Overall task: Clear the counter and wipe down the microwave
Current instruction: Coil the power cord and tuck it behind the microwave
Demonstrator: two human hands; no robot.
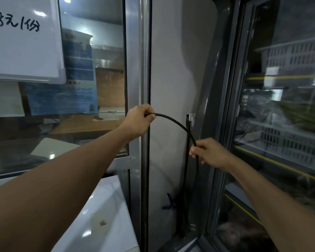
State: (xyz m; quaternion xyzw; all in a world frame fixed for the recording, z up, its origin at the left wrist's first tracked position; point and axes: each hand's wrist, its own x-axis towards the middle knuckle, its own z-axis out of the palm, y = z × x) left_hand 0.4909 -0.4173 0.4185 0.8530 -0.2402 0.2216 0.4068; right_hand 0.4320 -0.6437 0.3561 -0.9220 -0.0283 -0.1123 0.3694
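Left hand (138, 119) and right hand (208, 151) each pinch a black cable (173, 121), arched between them, near a glass-door fridge (284, 110).

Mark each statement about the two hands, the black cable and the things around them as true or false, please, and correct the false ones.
1. Both hands hold the black cable. True: the left hand and the right hand each pinch it.
2. The cable hangs straight between the hands. False: it bends in an arch between them.
3. The whiteboard with handwriting is at the upper left. True.
4. The right hand is higher than the left hand. False: the right hand is lower.
5. The glass-door fridge stands on the right. True.
6. A cloth lies on the white appliance at the bottom. False: only a small sticker shows on it.
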